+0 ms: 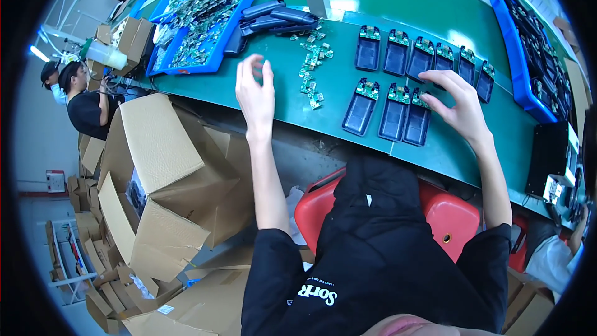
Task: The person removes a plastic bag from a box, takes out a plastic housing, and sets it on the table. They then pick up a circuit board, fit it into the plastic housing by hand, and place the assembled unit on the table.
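My left hand [256,96] is raised over the near edge of the green table, thumb and fingers apart, nothing visible between them. To its right lies a strip of loose small green circuit boards [308,74]. My right hand [463,109] hovers with thumb and index finger spread, the thumb tip close to the board end of a dark plastic casing [416,126] in the near row. Beside that casing lie two more, one in the middle [393,119] and one at the left [359,114]. A far row of similar casings [395,59] carries green boards at its top ends, partly behind my fingers.
Blue trays heaped with boards [214,62] stand at the far left, beside stacked dark casings [280,17]. Another blue tray [522,68] full of dark parts is at the right, near a black box-shaped device [550,158]. Open cardboard boxes [161,143] crowd the left floor. Other people [90,102] sit farther off.
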{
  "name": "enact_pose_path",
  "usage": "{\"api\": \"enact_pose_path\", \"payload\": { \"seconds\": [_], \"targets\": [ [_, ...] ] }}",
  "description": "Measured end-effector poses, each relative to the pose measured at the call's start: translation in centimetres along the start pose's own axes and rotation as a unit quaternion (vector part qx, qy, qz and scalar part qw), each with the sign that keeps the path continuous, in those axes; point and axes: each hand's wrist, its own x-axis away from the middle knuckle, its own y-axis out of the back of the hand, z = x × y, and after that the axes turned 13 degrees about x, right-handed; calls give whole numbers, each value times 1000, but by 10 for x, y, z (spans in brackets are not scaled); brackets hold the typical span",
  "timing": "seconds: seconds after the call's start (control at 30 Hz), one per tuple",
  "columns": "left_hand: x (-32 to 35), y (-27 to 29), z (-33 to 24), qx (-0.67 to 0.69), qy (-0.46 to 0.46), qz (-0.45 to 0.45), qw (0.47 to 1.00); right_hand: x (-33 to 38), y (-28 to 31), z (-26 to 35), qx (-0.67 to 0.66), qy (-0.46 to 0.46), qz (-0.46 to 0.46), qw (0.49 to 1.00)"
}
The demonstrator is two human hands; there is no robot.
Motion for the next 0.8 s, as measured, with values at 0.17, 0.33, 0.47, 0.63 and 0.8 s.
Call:
{"api": "enact_pose_path", "payload": {
  "seconds": [0.17,0.33,0.47,0.63,0.8],
  "targets": [
    [-62,5,45,-212,-158,-4,964,-42,-9,27,-32,75,4,997],
    [-100,-8,60,-280,-297,67,911,-86,-37,45,-62,132,40,988],
    [-113,-7,65,-218,-274,209,913,-119,-74,57,-34,179,-2,983],
    [-93,5,60,-224,-207,217,927,-137,-108,66,-12,184,34,982],
    [-58,20,47,-193,-128,190,954,-142,-112,70,2,195,61,979]
  ]
}}
